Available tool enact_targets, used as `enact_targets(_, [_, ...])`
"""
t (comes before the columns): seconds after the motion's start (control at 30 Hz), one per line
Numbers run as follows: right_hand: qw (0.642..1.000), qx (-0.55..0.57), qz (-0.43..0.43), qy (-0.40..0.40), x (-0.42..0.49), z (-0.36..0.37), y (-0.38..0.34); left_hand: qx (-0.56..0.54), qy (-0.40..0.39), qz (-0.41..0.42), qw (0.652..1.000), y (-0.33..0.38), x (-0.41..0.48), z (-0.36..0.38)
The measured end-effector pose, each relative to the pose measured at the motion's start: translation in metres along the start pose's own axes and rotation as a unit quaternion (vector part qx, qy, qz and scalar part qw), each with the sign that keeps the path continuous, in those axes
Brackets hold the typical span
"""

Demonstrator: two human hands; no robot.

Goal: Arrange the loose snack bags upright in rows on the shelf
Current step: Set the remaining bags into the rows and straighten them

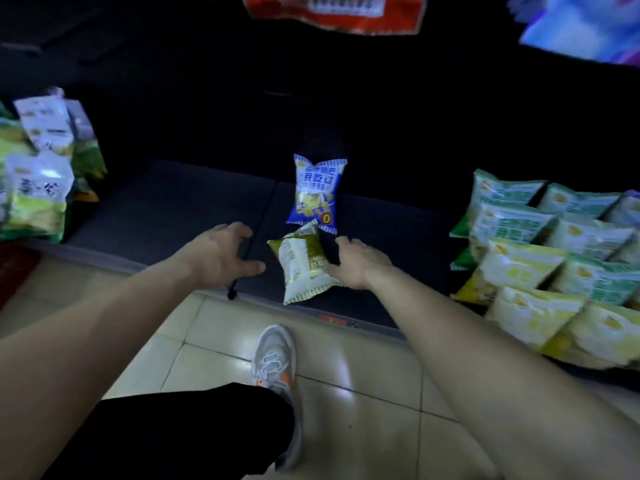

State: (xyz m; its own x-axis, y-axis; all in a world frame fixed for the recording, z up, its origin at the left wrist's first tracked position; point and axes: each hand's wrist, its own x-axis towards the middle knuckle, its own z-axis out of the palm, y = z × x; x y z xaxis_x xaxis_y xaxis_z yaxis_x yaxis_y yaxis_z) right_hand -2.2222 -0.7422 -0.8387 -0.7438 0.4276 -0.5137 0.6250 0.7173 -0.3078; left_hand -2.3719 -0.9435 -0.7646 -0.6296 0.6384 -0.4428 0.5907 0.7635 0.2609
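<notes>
While the blue bag (pixel 317 194) stands upright, the green-white bag (pixel 301 265) lies askew.

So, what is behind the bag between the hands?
A blue snack bag stands upright behind the olive and white bag, whose top corner hides part of its bottom edge.
</notes>
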Motion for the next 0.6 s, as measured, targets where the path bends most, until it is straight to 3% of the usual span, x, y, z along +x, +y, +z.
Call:
enact_targets(0.2, [0.993,0.089,0.065,-0.033,0.065,0.045,-0.025,-0.037,0.012,-0.020,0.999,-0.011,0.014,-0.007])
enact_targets(0.33, [0.986,0.151,0.063,-0.040,0.075,0.059,-0.021,-0.047,0.005,-0.005,0.999,0.003,0.021,-0.004])
enact_targets(0.6, [0.998,0.054,0.011,0.003,0.039,0.040,0.022,-0.032,-0.002,0.019,0.999,0.023,0.018,-0.008])
